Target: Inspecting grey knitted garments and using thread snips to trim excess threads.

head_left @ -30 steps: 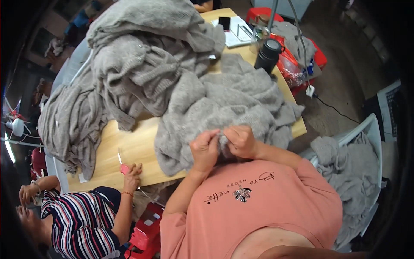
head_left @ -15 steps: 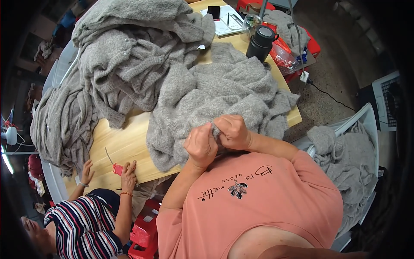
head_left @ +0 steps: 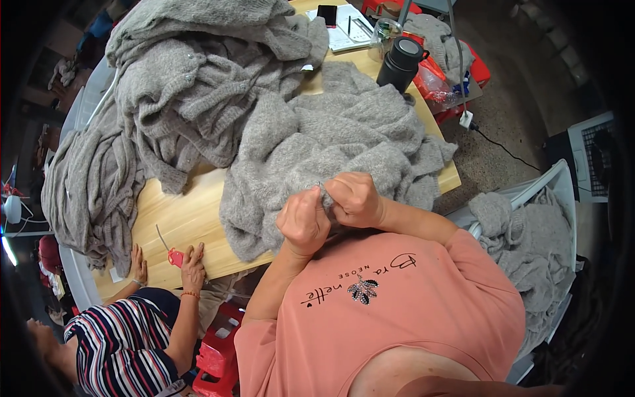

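Observation:
A grey fuzzy knitted garment [head_left: 344, 135] lies bunched on the wooden table in front of me. At its near edge my left hand [head_left: 303, 221] is closed in a pinch on the knit, thumb uppermost. Close beside it, my right hand [head_left: 358, 200] is closed too, gripping the same edge. Only a small fold of knit shows between the two fists; the rest of what the fingers hold is hidden.
More grey knits [head_left: 192, 92] are heaped at the far left. A black flask [head_left: 400, 64], glass jar [head_left: 385, 36] and papers [head_left: 347, 30] stand behind. At left, a co-worker's hand [head_left: 193, 264] rests by a red tool [head_left: 174, 257]. A white bin [head_left: 567, 198] holds knits.
My hands stay closed on the garment edge and have shifted only slightly. The co-worker's farther hand has come down flat onto the table. The whole view has drifted a little.

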Available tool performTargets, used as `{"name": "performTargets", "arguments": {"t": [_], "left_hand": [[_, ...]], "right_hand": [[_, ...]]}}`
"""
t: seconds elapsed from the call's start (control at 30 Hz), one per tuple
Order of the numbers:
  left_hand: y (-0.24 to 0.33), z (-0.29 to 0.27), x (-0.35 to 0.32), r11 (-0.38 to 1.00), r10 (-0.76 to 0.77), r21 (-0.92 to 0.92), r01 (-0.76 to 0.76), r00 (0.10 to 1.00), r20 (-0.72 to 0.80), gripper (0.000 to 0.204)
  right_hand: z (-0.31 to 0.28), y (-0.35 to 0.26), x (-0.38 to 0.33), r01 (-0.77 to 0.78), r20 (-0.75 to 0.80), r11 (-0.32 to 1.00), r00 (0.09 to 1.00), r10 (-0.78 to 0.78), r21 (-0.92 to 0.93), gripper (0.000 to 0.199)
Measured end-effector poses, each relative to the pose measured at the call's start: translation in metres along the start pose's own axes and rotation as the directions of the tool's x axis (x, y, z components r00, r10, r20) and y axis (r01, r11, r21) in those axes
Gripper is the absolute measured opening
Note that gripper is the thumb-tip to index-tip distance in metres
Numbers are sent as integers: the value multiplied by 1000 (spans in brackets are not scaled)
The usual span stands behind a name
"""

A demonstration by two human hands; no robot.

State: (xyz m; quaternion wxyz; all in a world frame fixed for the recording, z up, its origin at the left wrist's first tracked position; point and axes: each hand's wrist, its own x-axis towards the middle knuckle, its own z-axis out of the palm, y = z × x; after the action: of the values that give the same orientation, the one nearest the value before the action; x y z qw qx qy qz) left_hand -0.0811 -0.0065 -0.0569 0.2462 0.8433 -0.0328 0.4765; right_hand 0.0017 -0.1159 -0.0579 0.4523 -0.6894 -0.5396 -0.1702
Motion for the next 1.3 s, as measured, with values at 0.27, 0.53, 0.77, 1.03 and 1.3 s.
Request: {"name": "performTargets", "arguments": {"t": [0.27,0.53,0.77,1.03,1.3], "left_hand": [[10,-4,0,998,-54,16,54,998,-13,17],[-25,-15,6,980,-113,161,119,993,-41,32],[-112,-30,-39,779,-400,524,343,917,-6,22],[-119,-177,32,798,-223,500,337,935,-274,29],[-122,-114,40,647,-606,723,241,739,295,30]], "right_hand": [[1,5,14,65,-24,998,998,-65,-14,18],[-30,9,12,-112,-163,990,979,125,82,26],[-50,50,-13,-571,-82,702,748,659,426,19],[-80,44,-39,-705,37,467,571,820,534,15],[-79,65,-36,-747,297,571,662,688,340,13]]}}
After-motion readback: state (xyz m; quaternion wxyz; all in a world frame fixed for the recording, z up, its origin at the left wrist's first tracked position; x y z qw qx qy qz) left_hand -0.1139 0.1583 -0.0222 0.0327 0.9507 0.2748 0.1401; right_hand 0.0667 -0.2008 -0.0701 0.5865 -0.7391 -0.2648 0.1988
